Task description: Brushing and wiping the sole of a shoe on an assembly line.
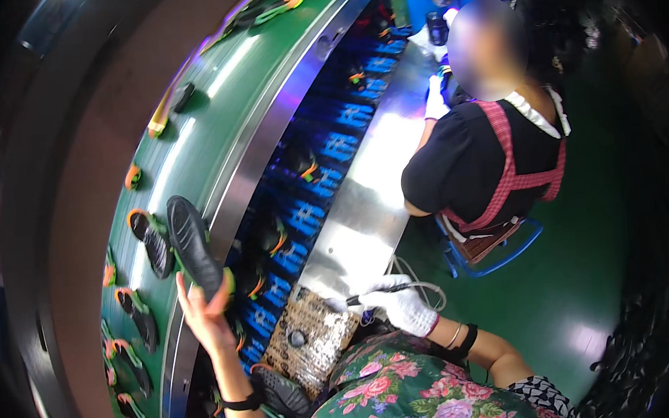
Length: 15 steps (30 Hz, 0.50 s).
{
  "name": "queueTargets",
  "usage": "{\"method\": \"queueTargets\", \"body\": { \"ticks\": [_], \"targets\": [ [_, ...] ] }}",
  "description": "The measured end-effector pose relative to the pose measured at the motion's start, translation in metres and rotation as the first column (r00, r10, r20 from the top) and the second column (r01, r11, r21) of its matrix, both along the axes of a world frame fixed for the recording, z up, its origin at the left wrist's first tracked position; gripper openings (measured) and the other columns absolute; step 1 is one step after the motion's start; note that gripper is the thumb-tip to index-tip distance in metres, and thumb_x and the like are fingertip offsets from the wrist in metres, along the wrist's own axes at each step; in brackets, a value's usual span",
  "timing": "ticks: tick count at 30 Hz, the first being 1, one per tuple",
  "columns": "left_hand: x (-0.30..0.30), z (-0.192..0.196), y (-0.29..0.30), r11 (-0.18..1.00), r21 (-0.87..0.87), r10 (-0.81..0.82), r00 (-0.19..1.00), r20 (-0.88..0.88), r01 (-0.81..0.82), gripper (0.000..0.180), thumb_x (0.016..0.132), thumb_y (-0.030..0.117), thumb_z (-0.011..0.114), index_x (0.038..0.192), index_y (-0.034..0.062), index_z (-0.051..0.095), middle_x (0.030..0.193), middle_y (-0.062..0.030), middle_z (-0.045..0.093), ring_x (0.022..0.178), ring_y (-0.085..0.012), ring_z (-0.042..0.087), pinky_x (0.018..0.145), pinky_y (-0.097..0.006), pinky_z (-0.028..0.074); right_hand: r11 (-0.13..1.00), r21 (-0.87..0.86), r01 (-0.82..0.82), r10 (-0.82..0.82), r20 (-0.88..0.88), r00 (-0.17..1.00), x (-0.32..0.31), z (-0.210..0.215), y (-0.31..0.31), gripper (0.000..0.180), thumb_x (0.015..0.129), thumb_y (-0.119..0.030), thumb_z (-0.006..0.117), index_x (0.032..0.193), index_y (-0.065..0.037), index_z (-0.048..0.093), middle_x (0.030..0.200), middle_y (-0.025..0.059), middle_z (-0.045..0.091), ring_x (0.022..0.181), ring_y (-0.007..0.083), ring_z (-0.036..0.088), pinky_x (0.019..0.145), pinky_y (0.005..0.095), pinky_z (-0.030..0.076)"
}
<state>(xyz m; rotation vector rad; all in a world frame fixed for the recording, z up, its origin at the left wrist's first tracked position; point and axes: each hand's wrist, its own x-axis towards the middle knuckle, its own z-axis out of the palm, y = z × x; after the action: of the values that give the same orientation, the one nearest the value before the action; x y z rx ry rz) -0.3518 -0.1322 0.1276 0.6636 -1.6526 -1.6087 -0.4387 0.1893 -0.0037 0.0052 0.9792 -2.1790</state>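
Note:
My bare left hand [208,323] is at the conveyor's near edge, with its fingers on the heel end of a shoe [193,240]. The shoe's black sole faces up, and orange and green trim shows at its heel. In a white knit glove, my right hand [405,310] grips a slim, black, pen-shaped tool [384,290] above the metal bench. A pale cord [437,289] loops beside that hand; whether it joins the tool is unclear. Another dark shoe [285,394] lies close to my lap, partly hidden by my apron.
A green conveyor belt [222,131] carries several shoes. Blue racks [303,215] holding dark shoes run beside the metal bench [358,215], with a stained board [314,344] at its near end. A co-worker [480,166] sits on a blue-framed stool ahead right.

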Motion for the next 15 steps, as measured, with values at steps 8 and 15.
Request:
{"method": "queueTargets", "body": {
  "ticks": [8, 15],
  "targets": [
    [-0.021, -0.091, -0.037, 0.829, 0.557, -0.043, 0.999, -0.02, 0.047, 0.032, 0.091, 0.017, 0.072, 0.118, 0.0024, 0.064, 0.108, -0.0082, 0.072, 0.098, -0.0207, 0.071, 0.091, -0.037, 0.056, 0.991, -0.088, 0.101, -0.094, 0.083, 0.992, -0.001, 0.024, -0.003, 0.014, 0.083, 0.011, 0.071, 0.094, 0.003, 0.076, 0.102, 0.0185, 0.077, 0.083, 0.02, 0.073, 0.074, 0.0287, 0.058],
    [0.019, -0.103, 0.035, 0.761, 0.543, -0.343, 0.93, -0.129, 0.356, 0.054, 0.082, 0.004, 0.072, 0.133, -0.0025, 0.057, 0.114, -0.0125, 0.071, 0.103, -0.0243, 0.072, 0.093, -0.039, 0.059, 0.918, 0.259, 0.3, -0.007, -0.746, 0.666, 0.004, 0.065, -0.024, 0.015, 0.081, 0.007, 0.075, 0.094, 0.0, 0.077, 0.093, 0.0092, 0.076, 0.088, 0.0168, 0.074, 0.071, 0.0282, 0.058]
  ]
}}
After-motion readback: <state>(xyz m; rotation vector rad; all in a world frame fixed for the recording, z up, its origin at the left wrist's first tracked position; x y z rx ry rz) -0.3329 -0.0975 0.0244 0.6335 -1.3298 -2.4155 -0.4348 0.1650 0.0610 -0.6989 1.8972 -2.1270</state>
